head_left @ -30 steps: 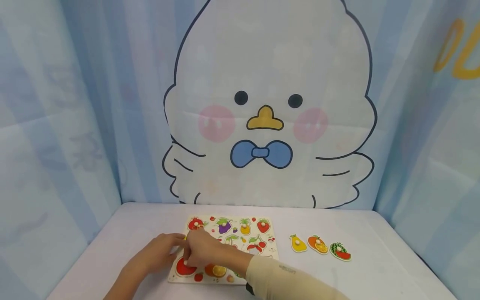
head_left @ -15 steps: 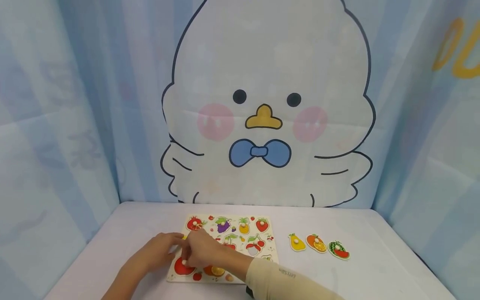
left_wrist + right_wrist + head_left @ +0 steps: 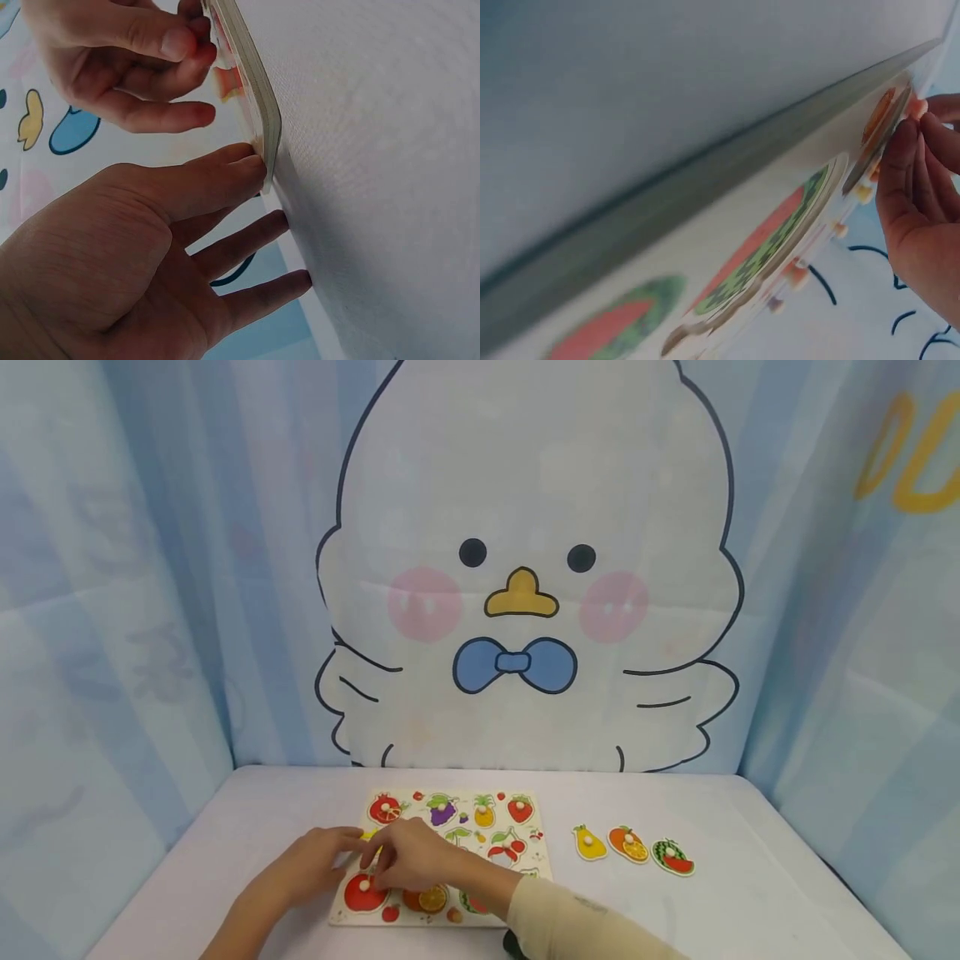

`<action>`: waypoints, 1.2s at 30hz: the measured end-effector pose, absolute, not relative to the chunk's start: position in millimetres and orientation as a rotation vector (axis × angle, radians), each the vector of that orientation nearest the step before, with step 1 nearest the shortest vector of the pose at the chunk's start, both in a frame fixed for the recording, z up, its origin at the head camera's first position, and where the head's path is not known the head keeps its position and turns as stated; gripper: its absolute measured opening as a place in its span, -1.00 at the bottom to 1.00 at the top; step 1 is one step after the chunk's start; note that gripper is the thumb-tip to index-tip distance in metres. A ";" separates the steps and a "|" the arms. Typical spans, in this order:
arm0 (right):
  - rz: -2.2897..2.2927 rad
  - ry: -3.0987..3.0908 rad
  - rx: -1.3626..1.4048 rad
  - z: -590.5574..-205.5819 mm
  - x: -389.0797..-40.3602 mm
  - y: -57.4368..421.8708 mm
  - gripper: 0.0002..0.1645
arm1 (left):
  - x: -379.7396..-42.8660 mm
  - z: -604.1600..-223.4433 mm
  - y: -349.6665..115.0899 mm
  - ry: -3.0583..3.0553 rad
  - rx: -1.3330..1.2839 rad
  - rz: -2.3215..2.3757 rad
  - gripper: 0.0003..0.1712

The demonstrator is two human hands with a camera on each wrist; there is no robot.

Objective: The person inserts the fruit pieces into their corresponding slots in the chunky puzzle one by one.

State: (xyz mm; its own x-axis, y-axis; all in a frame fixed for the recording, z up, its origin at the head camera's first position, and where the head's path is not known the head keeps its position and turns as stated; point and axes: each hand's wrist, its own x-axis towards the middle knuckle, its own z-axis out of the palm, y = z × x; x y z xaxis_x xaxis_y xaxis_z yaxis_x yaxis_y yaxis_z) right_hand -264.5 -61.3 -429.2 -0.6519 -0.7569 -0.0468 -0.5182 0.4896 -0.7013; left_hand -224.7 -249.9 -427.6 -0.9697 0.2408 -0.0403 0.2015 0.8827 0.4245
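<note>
A white wooden fruit puzzle board (image 3: 341, 917) lies on the table. My left hand (image 3: 318, 860) is at its left side; in the left wrist view the thumb and index tips touch the board's corner, with the other fingers spread against the tabletop. Over the board's left half is my right hand (image 3: 416, 853), its fingertips close around a red round fruit piece (image 3: 360, 900). That piece's knob shows uncovered beside the thumb. In the left wrist view the right hand's fingers are loosely curled. Part of the board is hidden under the right hand and sleeve.
Right of the board lie a pear piece (image 3: 590, 847), an orange piece (image 3: 627, 845) and a watermelon piece (image 3: 673, 858), each with a knob. Pomegranate (image 3: 385, 808), grape (image 3: 442, 812), pineapple (image 3: 483, 814) and strawberry pieces (image 3: 520, 811) line the board's back row. A printed curtain (image 3: 525, 718) stands behind.
My right hand's fingers have parted from the red piece's knob, leaving it visible. The left hand keeps its place on the board. The whole head view has shifted slightly.
</note>
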 end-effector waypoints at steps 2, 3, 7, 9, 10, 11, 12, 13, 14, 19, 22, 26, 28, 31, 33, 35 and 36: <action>-0.965 2.384 -1.069 -428.3 -266.9 -56.0 -0.81 | -224.7 -426.9 -249.2 2.959 0.344 0.642 -0.64; -0.975 2.384 -1.067 -427.6 -267.8 -52.9 -0.82 | -224.6 -426.5 -248.8 2.960 0.342 0.633 -0.64; -1.038 2.382 -1.013 -423.3 -270.5 -36.5 -0.86 | -224.6 -425.8 -246.2 2.953 0.325 0.612 -0.62; -1.070 2.395 -0.978 -421.6 -271.9 -25.2 -0.88 | -224.6 -426.5 -244.5 2.949 0.321 0.610 -0.61; -1.087 2.399 -0.958 -421.1 -273.0 -19.1 -0.89 | -224.2 -426.9 -244.0 2.946 0.314 0.609 -0.60; -1.095 2.412 -0.943 -421.1 -274.2 -12.4 -0.89 | -223.8 -427.3 -243.6 2.943 0.311 0.610 -0.60; -1.104 2.422 -0.925 -421.1 -275.5 -5.4 -0.90 | -223.4 -427.6 -243.5 2.942 0.313 0.606 -0.60; -1.114 2.428 -0.899 -420.9 -277.0 1.9 -0.92 | -222.8 -427.8 -243.6 2.941 0.312 0.599 -0.60; -1.120 2.437 -0.871 -420.4 -278.7 9.5 -0.93 | -222.1 -428.0 -244.0 2.942 0.306 0.593 -0.60; -1.162 2.483 -0.695 -417.6 -288.8 52.2 -0.92 | -220.5 -427.3 -245.5 2.947 0.287 0.592 -0.57; -1.185 2.513 -0.590 -416.1 -293.5 78.3 -0.90 | -221.4 -427.5 -245.4 2.945 0.280 0.595 -0.56; -1.208 2.547 -0.469 -415.2 -297.1 108.9 -0.88 | -222.8 -428.6 -246.4 2.943 0.278 0.597 -0.56; -1.208 2.572 -0.419 -414.6 -297.1 122.9 -0.88 | -223.0 -429.0 -246.8 2.945 0.285 0.598 -0.55; -1.193 2.632 -0.313 -414.6 -296.2 142.0 -0.87 | -222.5 -428.9 -246.1 2.946 0.293 0.593 -0.56; -1.206 2.658 -0.215 -413.2 -294.6 153.7 -0.85 | -222.1 -428.3 -245.4 2.945 0.293 0.588 -0.57; -1.209 2.695 -0.112 -411.7 -293.8 165.3 -0.82 | -222.3 -427.9 -244.6 2.945 0.300 0.584 -0.58; -1.204 2.716 -0.059 -410.4 -293.5 170.9 -0.81 | -222.5 -427.7 -244.3 2.945 0.302 0.585 -0.57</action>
State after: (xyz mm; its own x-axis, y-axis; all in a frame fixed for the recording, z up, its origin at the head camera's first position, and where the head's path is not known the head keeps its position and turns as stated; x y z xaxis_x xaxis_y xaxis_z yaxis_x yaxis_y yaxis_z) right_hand -293.5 170.9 -410.4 -0.9849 -0.1044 -0.1383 0.0324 0.6732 -0.7388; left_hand -222.5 -244.3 -427.7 -0.9724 0.2183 -0.0822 0.1704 0.9053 0.3890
